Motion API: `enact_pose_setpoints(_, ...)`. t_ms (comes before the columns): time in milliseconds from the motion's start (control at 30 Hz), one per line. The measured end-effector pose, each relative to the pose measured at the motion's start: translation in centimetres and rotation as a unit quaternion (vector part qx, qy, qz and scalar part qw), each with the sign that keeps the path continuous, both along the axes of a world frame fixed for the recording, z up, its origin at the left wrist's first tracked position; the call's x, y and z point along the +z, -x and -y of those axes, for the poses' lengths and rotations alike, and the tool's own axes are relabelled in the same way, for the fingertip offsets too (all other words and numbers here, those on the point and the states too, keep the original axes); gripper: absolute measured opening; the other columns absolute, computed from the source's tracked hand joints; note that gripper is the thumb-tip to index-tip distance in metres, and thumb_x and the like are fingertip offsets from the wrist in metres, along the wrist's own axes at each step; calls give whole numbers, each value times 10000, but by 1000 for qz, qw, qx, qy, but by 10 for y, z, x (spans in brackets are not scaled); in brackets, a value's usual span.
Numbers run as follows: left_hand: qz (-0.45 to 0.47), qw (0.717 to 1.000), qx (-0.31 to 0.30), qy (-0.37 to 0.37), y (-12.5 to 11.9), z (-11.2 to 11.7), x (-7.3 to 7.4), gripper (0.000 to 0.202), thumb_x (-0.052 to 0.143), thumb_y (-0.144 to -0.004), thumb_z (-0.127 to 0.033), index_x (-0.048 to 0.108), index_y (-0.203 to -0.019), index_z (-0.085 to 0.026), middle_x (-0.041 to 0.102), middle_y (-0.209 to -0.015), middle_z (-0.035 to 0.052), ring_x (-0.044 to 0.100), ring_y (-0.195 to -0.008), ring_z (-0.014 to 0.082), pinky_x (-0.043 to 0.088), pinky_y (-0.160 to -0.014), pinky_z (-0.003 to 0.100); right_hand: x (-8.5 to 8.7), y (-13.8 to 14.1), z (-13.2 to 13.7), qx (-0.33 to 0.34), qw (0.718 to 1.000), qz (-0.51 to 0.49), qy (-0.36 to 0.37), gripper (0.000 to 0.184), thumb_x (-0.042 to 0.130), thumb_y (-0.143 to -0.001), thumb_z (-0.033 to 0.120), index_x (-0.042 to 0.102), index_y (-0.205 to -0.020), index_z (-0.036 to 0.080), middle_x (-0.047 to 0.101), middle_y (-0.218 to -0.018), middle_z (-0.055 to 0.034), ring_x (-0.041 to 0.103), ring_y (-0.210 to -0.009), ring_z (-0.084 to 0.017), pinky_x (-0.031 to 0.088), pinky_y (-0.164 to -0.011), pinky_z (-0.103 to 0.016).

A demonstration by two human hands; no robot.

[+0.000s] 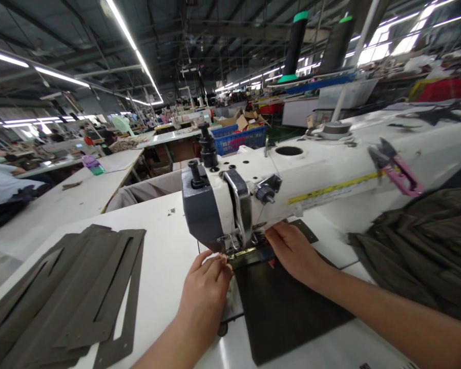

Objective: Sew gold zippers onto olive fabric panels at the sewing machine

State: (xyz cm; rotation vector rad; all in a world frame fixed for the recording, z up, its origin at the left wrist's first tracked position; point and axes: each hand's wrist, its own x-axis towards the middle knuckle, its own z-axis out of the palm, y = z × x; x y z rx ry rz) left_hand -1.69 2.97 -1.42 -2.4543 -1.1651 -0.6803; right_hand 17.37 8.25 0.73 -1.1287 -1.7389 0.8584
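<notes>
Bare left hand (pixel 205 292) pinched narrow on a gold zipper (pixel 243 253)! Right hand (pixel 295 251) pressed open on black fabric (pixel 288 312); grey slotted panels (pixel 65 292) sat stacked.

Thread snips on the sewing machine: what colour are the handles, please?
Pink handles, best seen in the head view.

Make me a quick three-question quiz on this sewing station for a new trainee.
1. True or false: the pink-handled thread snips rest on the arm of the white industrial sewing machine.
2. What lies stacked on the table left of the machine? A) grey slotted panels B) olive quilted fabric C) brown cardboard boxes
3. Which is nearer the snips: the left hand or the right hand?

Key: 1 true; 2 A; 3 the right hand.
</notes>
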Motion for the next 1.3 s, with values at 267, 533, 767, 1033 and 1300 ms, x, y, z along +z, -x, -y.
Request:
enact_pose_setpoints(267,-2,1000,-4,-8,-1,3,-3,277,340,-933,-93,598,-838,-125,668,-879,78,636,-871,202,487,-857,426,-2,1,0,14,1000,-21,11,330,306,-853,404,410,-600,218,463,-419,48,485,-339,-113,374,-348,-205)
enact_pose_setpoints(533,3,1000,-3,-25,-1,4,-6,271,346,-932,-101,604,-858,-141,663,-909,85,631,-878,194,486,-869,418,-1,1,1,17,999,-24,11,356,283,-897,386,441,-634,207,449,-411,48,490,-342,-122,377,-357,-209)
enact_pose_setpoints(767,2,999,-2,-32,-2,6,-5,288,337,-934,-103,610,-850,-138,665,-904,82,633,-880,199,492,-862,412,-26,8,22,62,937,208,-275,225,405,-836,96,606,-916,158,642,-976,-102,590,-929,-227,470,-819,-366)
enact_pose_setpoints(1033,-1,1000,-3,-14,0,1,-5,290,335,-933,-101,612,-854,-132,666,-879,72,632,-866,192,483,-869,406,-29,15,17,97,922,239,-289,310,393,-831,42,641,-979,155,655,-973,-100,608,-867,-224,476,-803,-351)
enact_pose_setpoints(1300,5,1000,5,4,-1,-4,-2,202,432,-898,-89,609,-817,-140,664,-912,83,628,-854,190,490,-843,394,-27,15,15,105,923,258,-266,279,389,-848,57,639,-878,178,655,-866,-66,605,-801,-215,457,-764,-328)
